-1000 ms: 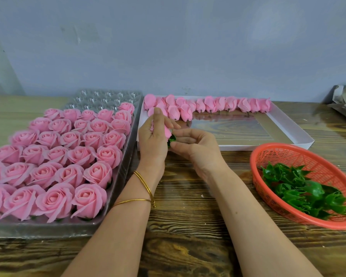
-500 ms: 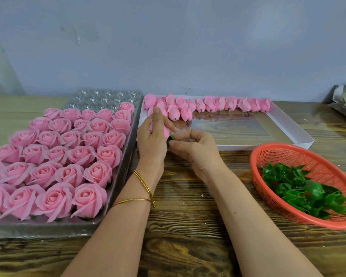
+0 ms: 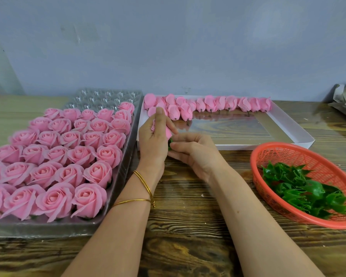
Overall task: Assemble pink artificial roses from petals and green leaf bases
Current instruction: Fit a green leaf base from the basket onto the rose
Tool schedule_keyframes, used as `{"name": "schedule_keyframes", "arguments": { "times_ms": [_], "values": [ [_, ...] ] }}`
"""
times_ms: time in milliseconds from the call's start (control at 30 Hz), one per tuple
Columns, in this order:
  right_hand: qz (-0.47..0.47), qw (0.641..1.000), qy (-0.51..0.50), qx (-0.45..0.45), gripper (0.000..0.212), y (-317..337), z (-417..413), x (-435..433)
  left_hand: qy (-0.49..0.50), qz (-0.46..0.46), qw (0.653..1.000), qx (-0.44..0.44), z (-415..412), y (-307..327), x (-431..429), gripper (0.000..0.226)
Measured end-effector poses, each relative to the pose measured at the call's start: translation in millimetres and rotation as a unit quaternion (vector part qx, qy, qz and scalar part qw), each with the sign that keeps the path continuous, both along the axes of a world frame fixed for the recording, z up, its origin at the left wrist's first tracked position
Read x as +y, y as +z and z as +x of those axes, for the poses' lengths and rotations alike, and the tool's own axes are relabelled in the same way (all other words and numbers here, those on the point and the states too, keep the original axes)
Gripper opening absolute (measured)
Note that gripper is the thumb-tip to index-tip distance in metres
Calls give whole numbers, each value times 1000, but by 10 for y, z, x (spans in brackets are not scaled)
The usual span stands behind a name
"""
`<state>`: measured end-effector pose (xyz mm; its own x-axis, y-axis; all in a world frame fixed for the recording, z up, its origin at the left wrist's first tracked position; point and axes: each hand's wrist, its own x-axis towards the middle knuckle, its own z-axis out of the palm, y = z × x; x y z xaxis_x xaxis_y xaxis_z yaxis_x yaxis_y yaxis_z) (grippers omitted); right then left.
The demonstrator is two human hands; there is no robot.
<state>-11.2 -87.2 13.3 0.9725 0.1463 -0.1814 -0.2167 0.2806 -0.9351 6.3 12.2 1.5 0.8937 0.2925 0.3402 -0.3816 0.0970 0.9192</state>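
The left hand [image 3: 152, 142] curls its fingers [image 3: 159, 117] round a pink rose bud [image 3: 167, 133], while the right hand [image 3: 196, 156] pinches a green leaf base [image 3: 169, 144] against the bud's lower end, between both hands. Left of the fingers, finished roses [image 3: 54, 156] fill a tray [image 3: 48, 226]; just beyond them spare buds [image 3: 210, 103] line a white box [image 3: 264, 145]; to their right, a basket [image 3: 272, 148] holds leaf bases [image 3: 300, 188].

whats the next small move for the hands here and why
Probably press the green leaf base up onto the pink rose bud: the left hand grips the bud, and the right hand pinches the base at its lower end, where the two meet.
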Motion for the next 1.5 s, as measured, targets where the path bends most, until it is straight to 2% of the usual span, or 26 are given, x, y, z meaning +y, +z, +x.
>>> {"name": "schedule_keyframes", "arguments": {
  "times_ms": [433,1033,1500],
  "values": [
    [-23,999,-23,0,9,31,-29,15,2,6,1000,-9,24,-29,-15,51],
    [-43,998,-39,-37,23,14,-46,53,12,16,999,-28,44,-44,1,51],
    [24,1000,-15,0,11,16,-44,39,13,14,999,-32,40,-50,-9,52]
  ]
}}
